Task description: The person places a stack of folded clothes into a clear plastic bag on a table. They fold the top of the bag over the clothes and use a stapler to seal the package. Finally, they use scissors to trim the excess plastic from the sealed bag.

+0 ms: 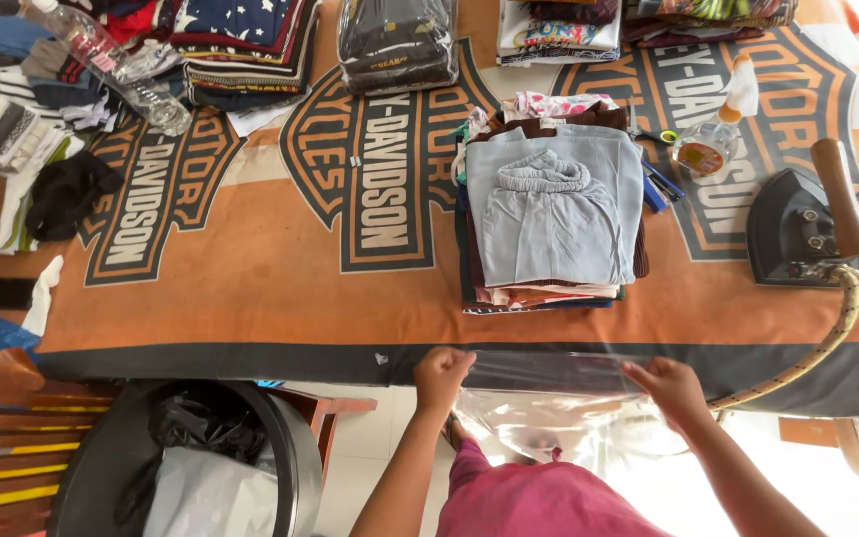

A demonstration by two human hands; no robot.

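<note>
Left hand [442, 374] and right hand [670, 387] grip one clear plastic bag [539, 398].

Clear plastic bag [539, 398] at near table [251, 298] edge: thin, see-through, glossy, stretched between left hand [441, 375] and right hand [670, 386], each pinching top corner; lower part hangs below edge. Clear wrapped pack [397, 45] of dark folded clothes at far side, centre: rectangular, shiny film. Plastic bottle [116, 70] far left, lying tilted, small pale label with red near neck. Small bottle [713, 139] right of folded stack, round yellowish label facing up. Dark flat phone screen [2, 293] at left edge, black, unlit.
</note>
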